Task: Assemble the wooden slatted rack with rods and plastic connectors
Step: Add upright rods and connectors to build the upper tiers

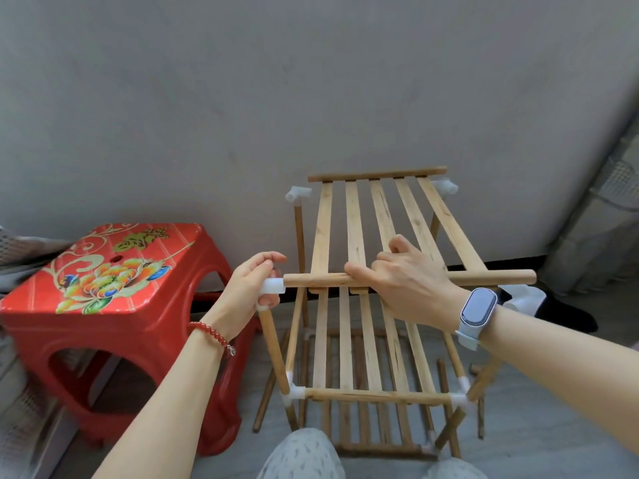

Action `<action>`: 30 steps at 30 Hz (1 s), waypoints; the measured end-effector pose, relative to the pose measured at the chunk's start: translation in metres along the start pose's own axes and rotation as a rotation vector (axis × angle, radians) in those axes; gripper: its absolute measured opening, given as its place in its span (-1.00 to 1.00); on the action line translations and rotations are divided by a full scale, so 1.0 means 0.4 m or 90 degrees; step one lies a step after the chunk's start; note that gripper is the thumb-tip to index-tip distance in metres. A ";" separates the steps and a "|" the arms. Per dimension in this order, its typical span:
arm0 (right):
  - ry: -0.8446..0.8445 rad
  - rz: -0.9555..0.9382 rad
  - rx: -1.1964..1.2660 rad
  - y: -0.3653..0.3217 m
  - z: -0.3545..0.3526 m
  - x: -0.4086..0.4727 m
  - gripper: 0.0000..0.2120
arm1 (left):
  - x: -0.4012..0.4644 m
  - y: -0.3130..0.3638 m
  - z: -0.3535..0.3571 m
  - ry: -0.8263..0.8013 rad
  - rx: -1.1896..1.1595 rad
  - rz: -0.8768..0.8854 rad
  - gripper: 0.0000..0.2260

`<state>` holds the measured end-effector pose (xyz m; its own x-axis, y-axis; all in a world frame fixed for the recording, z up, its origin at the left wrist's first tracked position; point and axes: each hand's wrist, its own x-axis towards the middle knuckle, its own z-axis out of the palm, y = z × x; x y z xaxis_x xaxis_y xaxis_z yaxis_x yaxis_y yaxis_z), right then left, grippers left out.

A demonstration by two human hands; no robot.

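Note:
A wooden slatted rack (377,395) stands on the floor against the wall, with lower shelves joined by white plastic connectors. A top slatted shelf (356,216) lies tilted over it. My left hand (249,292) grips the white connector (275,285) on the near left upright rod (273,350). The shelf's front rod (318,280) meets that connector's side socket. My right hand (404,281) grips the front rod and slats near the middle. Two more connectors (298,194) (446,185) sit atop the rear uprights, beside the shelf's back rod (377,174). The front rod's right end (518,276) is free.
A red plastic stool (114,305) with a flower print stands to the left of the rack. Loose rods (266,392) lie on the floor near the rack's feet. White plastic (522,297) lies at the right. My knees (304,454) are at the bottom edge.

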<state>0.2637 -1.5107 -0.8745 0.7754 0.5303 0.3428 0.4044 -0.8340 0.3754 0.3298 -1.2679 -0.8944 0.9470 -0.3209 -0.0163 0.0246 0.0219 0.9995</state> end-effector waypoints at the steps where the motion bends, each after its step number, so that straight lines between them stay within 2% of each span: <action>1: -0.004 0.003 -0.001 -0.003 0.001 -0.001 -0.51 | 0.000 0.000 -0.002 0.001 -0.005 0.002 -0.79; 7: -0.059 -0.016 -0.009 -0.015 0.003 0.006 -0.54 | 0.011 -0.003 0.012 0.013 0.021 -0.001 -0.78; 15: -0.118 -0.027 0.043 -0.040 0.007 0.038 -0.63 | 0.026 -0.020 0.013 0.095 0.073 0.016 -0.76; 19: -0.125 0.027 0.092 -0.061 0.029 0.033 -0.64 | 0.030 -0.019 0.016 0.090 0.115 0.026 -0.75; 24: -0.147 0.018 0.072 -0.023 0.023 0.026 -0.61 | 0.042 -0.008 0.042 0.061 0.192 0.045 -0.72; 27: -0.121 -0.007 0.040 -0.006 0.029 0.017 -0.67 | 0.037 -0.007 0.053 0.058 0.171 0.059 -0.72; 30: -0.027 0.040 0.040 -0.004 0.062 -0.004 -0.72 | 0.036 -0.014 0.056 0.095 0.161 0.103 -0.73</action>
<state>0.2738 -1.5138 -0.8968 0.8193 0.4708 0.3272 0.3827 -0.8741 0.2992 0.3361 -1.2940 -0.8994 0.9691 -0.1901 0.1573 -0.1920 -0.1807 0.9646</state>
